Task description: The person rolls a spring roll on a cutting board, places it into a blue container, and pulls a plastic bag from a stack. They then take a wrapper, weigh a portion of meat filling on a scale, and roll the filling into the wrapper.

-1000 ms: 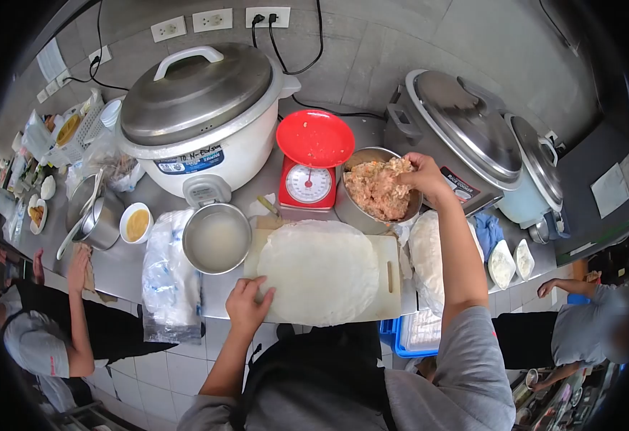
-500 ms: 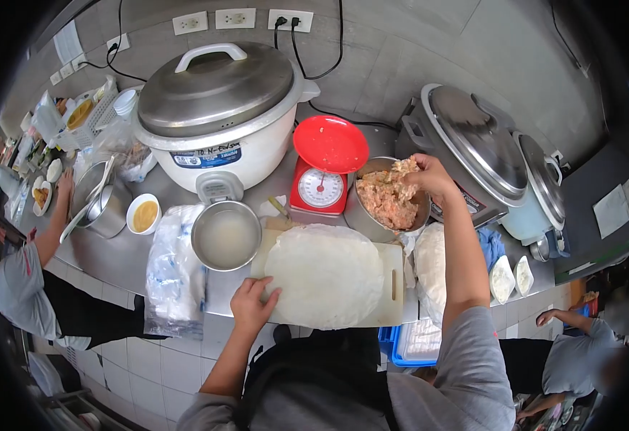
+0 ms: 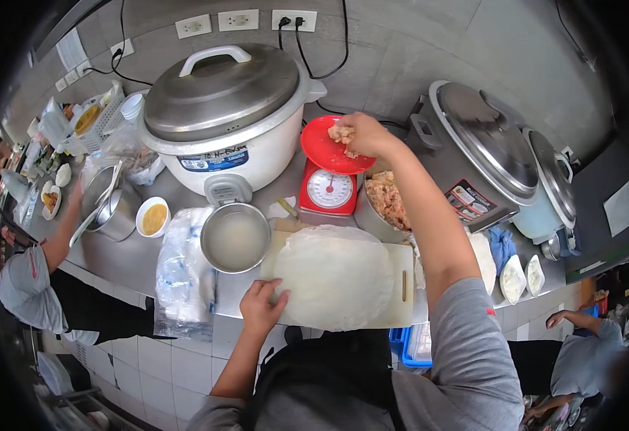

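Observation:
My right hand (image 3: 369, 136) is closed round a clump of minced meat filling (image 3: 341, 134) over the red pan (image 3: 322, 154) of a kitchen scale (image 3: 329, 190). Below that forearm, a metal pot holds more minced filling (image 3: 386, 201), partly hidden by the arm. My left hand (image 3: 263, 305), fingers apart and holding nothing, rests at the left edge of a stack of round, pale wrappers (image 3: 337, 276). The wrappers lie on a cutting board (image 3: 403, 257). Left of them stands a metal bowl of cloudy liquid (image 3: 236, 238).
A large rice cooker (image 3: 221, 108) stands behind the bowl, and more cookers (image 3: 483, 144) stand at the right. Plastic bags (image 3: 185, 269) and a bowl of yellow liquid (image 3: 153, 217) lie left. One co-worker (image 3: 30, 280) stands left, another (image 3: 584, 359) right.
My right hand has moved left from the pot to the scale pan, carrying a clump of minced filling. My left hand stays by the wrappers. The view has shifted slightly.

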`<state>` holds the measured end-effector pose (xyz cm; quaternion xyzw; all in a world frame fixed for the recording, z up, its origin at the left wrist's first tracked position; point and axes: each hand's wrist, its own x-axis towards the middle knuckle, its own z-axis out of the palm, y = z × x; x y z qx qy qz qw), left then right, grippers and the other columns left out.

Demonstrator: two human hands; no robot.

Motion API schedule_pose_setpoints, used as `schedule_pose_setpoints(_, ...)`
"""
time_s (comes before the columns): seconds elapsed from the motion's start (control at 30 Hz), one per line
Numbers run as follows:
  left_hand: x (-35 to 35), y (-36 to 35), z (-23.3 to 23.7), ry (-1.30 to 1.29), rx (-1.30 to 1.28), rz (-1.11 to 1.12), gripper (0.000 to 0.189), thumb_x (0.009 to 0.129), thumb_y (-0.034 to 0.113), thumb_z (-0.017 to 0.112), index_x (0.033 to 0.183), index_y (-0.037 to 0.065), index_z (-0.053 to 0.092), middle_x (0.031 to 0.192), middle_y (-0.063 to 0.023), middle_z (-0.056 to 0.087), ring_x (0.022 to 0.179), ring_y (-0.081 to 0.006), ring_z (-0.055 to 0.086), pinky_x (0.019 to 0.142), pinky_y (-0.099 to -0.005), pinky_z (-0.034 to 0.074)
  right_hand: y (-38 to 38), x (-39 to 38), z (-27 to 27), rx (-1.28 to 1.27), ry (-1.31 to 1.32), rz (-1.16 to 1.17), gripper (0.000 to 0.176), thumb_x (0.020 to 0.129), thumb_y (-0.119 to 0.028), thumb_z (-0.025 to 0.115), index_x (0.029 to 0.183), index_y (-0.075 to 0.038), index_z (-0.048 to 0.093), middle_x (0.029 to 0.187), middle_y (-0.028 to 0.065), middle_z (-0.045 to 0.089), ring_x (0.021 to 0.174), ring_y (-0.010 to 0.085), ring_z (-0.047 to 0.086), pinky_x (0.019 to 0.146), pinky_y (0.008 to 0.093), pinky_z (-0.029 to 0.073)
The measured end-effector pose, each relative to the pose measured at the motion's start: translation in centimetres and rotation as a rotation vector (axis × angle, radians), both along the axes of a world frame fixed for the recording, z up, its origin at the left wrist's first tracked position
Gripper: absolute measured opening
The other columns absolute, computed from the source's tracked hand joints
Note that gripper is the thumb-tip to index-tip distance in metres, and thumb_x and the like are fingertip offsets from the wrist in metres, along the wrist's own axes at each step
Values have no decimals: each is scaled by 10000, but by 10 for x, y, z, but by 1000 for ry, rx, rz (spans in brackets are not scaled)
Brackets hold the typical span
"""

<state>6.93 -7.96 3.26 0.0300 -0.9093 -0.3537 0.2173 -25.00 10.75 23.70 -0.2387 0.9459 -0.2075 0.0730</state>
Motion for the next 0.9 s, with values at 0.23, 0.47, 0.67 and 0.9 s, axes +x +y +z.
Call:
schedule_pose_setpoints(0.23,-1,-1,2,8,-35,-4,296,707,220,782,978,133,699,843,-60,614,684,-250,620,605,-342,505,-18,-9,-29,-15,317,51,380,685,24,692,1057,-35,639,958,204,655,933,364,630,818,417,493)
schedule_pose_setpoints(0.47,0,-1,4,-7,-21,-5,297,707,219,782,979,135,699,848,-60,616,702,-249,624,611,-343,508,-8,-22,-30,-123,400,9,148,719,-146,718,761,-13,668,874,199,664,862,346,648,762,418,502)
schedule_pose_setpoints(0.67,0,-2,2,-3,-17,-15,296,705,216,785,976,132,698,845,-58,615,689,-249,622,604,-342,507,-4,-16,-18,-192,227,-116,228,729,-219,762,847,-30,717,825,187,684,778,317,666,736,372,515)
schedule_pose_setpoints(0.9,-1,-1,3,2,-29,-12,283,712,211,780,971,131,697,824,-57,604,671,-245,615,591,-340,501,6,-11,-12,-325,257,-168,216,777,-221,735,877,-29,724,792,180,686,732,269,675,693,347,518)
